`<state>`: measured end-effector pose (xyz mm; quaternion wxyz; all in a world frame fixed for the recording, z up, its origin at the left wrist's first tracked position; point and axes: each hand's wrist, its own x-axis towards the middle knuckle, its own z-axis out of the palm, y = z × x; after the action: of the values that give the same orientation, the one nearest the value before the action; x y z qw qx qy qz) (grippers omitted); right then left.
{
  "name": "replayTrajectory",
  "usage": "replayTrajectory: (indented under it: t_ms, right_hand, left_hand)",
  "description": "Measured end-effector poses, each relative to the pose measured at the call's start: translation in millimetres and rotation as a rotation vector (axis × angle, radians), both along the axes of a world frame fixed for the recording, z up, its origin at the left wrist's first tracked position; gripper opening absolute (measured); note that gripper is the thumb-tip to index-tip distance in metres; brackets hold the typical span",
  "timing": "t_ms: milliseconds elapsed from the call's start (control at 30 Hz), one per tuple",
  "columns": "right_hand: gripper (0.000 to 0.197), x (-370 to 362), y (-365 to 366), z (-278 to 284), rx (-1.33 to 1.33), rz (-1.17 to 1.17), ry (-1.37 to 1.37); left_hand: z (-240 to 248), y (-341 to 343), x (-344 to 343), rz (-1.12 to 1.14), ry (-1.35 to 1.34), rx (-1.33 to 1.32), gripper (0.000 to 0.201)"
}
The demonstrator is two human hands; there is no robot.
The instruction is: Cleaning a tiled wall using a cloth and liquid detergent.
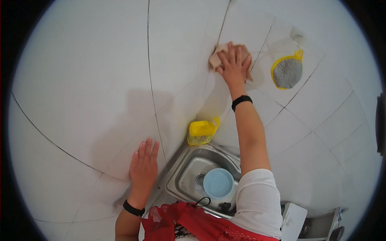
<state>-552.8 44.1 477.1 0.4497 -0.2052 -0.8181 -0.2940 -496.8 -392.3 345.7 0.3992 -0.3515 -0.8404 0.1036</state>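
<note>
White tiled walls (88, 60) flank a metal sink (187, 170).

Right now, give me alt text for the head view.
Right hand, fingers spread, presses a crumpled beige cloth to white wall tiles; the open left hand is lower left. Below, a steel sink holds a round pale-blue basin.

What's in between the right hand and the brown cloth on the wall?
Nothing that I can see: the right hand is spread right on top of the brown cloth. The grey scrubbing pad hangs off to the right, out of the way.
</note>
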Motion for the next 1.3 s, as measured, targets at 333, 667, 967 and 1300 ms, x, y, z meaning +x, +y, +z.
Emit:
replayTrajectory:
  t_ms: [333,667,967,1300]
  right_hand:
    - [0.072,119,41,-100,-0.038,0.003,-0.323]
    - [0.065,136,49,-67,0.041,-0.053,0.09]
    - [0.067,109,26,-129,0.015,-0.033,-0.252]
    - [0.074,252,59,-124,0.007,-0.232,-0.503]
  left_hand:
    - [-3,5,-1,0.036,-0.031,-0.03,0.074]
    - [-2,-1,1,-0.138,-0.184,0.096,0.064]
    - [-20,88,15,-0.743,-0.741,0.507,0.045]
    - [-96,232,-49,-0.474,-0.776,0.399,0.056]
